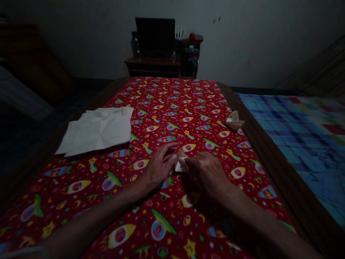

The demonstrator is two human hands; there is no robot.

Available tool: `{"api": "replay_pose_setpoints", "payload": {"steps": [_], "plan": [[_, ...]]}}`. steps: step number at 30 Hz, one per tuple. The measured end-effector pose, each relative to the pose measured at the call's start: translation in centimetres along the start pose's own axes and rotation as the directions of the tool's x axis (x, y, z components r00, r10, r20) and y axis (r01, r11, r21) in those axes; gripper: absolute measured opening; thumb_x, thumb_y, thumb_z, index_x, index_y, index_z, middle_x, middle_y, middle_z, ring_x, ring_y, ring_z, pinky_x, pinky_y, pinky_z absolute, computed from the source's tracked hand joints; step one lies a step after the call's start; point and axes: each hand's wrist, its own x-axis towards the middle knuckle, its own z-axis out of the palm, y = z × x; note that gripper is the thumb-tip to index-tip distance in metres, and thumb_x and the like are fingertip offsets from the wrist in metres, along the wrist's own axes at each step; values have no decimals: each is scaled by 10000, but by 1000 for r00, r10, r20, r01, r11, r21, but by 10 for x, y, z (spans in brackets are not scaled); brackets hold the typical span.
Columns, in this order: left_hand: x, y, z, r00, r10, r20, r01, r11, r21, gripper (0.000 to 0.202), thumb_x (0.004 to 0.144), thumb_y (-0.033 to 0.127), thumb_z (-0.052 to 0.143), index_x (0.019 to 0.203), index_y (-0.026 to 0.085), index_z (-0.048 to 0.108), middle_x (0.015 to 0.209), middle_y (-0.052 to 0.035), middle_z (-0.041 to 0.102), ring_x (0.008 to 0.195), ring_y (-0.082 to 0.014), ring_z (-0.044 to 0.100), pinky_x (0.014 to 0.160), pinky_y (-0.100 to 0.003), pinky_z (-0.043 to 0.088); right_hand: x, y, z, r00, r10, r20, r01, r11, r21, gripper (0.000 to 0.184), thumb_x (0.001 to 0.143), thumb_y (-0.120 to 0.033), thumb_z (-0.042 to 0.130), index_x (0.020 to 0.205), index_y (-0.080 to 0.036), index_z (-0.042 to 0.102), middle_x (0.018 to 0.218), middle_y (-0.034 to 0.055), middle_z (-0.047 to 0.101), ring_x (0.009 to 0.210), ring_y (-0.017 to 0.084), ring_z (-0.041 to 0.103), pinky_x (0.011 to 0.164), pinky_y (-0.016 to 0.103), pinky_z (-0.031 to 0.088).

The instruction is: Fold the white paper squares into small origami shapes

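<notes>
A small piece of folded paper (180, 164), pale with creased layers, lies between my two hands on the red patterned cloth. My left hand (159, 163) is at its left side, fingers curved and thumb against the paper's edge. From the right, my right hand (207, 169) pinches the paper between thumb and bent fingers; the fingertips are partly hidden. Farther off, near the right edge of the table, sits another folded paper piece (235, 121) with pointed flaps. A stack of creased pale paper sheets (99, 131) rests on the left, a small light object (124, 112) on its far corner.
The red cloth (161, 223) covers a long table with a dark wooden border (258, 147). Beyond its far end stand a dark screen (155, 36) and a red telephone (196, 37) on furniture. A blue checked surface (291, 144) lies to the right. The room is dim.
</notes>
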Motion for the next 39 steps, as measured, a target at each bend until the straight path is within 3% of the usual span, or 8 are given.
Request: {"api": "replay_pose_setpoints", "payload": {"steps": [3,7,11,21,25,29,32,39], "plan": [[1,-6,0,987,-154,-45,138,958,-252,349,853,423,526,1066,146,529,1051,-93,625,952,-191,616,857,-333,491,3,-2,-5,993,-3,-115,7,999,33,231,891,-226,472,752,-182,651,600,26,609,574,141,492,572,270,307],[-4,-4,3,943,-290,165,333,846,-416,361,838,484,546,877,132,612,801,-34,665,735,-149,626,725,-261,497,4,-4,-5,980,-23,-199,37,997,66,265,904,-209,437,760,-164,655,620,39,618,583,142,495,600,267,355],[-9,4,6,916,-306,260,402,714,-573,331,830,443,590,908,126,646,808,-41,688,718,-151,643,761,-277,492,3,-6,-6,972,57,-226,-12,981,194,287,910,-226,437,749,-165,666,634,48,619,591,140,520,587,256,373],[-7,4,3,903,-310,297,428,596,-679,287,783,323,675,974,109,664,933,-85,699,824,-168,656,828,-273,474,3,-5,-1,968,238,-82,-160,833,530,271,890,-243,471,717,-185,671,687,29,676,576,129,585,539,225,402],[-8,2,3,897,-346,274,438,621,-650,304,763,307,690,986,103,658,886,-72,707,765,-150,658,765,-243,481,1,2,5,966,257,1,-219,823,524,255,884,-285,483,761,-181,680,693,32,680,568,134,588,523,226,413],[-8,1,4,904,-354,238,423,666,-615,353,768,352,681,1019,108,645,890,-72,707,761,-154,657,751,-247,482,2,6,6,972,231,-48,-173,836,520,209,862,-308,524,816,-195,694,734,32,690,615,143,611,543,229,439],[-7,2,5,900,-362,242,429,638,-640,380,758,362,689,1041,114,635,911,-77,704,783,-163,656,756,-253,482,4,3,0,957,270,-101,-177,828,533,153,827,-268,573,815,-208,712,760,35,710,627,154,631,549,233,454],[-8,4,5,907,-316,278,415,568,-710,296,786,292,665,1030,125,646,957,-80,697,848,-174,651,815,-272,473,3,1,0,964,263,-47,-207,846,491,242,854,-249,531,714,-200,724,710,46,716,558,150,617,519,231,433]]}}
